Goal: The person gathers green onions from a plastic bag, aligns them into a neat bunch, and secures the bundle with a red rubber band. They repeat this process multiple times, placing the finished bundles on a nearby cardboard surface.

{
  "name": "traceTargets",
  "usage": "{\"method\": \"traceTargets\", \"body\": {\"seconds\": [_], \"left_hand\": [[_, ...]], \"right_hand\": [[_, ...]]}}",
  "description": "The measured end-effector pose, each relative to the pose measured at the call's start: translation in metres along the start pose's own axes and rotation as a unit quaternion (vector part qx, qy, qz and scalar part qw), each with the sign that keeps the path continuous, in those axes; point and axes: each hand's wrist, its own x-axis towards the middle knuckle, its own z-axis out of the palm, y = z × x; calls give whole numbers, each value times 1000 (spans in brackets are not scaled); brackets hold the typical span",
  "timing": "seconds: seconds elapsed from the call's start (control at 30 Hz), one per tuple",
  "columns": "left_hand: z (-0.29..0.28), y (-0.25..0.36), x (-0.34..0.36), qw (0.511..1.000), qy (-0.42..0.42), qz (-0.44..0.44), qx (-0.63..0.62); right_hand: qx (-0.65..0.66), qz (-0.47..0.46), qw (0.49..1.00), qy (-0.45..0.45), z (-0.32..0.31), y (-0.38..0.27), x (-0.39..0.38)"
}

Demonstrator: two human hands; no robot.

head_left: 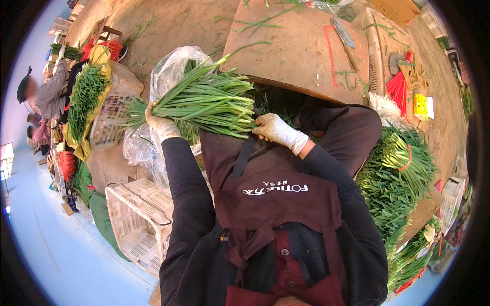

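Observation:
My left hand (159, 124), in a pale glove, grips a thick bunch of long green leafy stalks (209, 104), raised over my lap and a clear plastic bag (181, 56). My right hand (275, 131), also gloved, has its fingers curled just below the bunch's right end; whether a stalk or anything else is between them I cannot make out. A dark apron (275, 201) covers my lap. Beyond the bunch is a worn wooden board (288, 51) with a knife (344, 43) and loose scraps lying on it.
Tied green bundles (393, 183) are piled at my right, near red ties (398, 89) and a yellow packet (421, 107). A plastic crate (140, 219) stands at lower left. Greens on yellow sacking (81, 102) top another crate. Co-workers (48, 94) sit at far left.

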Motion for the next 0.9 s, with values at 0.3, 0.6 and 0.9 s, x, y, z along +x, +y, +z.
{"method": "traceTargets", "body": {"seconds": [0.3,0.6,0.9], "left_hand": [[-21,-2,-19,997,-30,-31,-71],[23,13,-38,960,-234,-32,-147],[2,25,-43,956,-243,-50,-155]], "right_hand": [[-499,-95,843,178,-70,41,-51],[-416,-396,805,147,-1,-60,13],[-413,-426,790,155,52,-24,-9]]}}
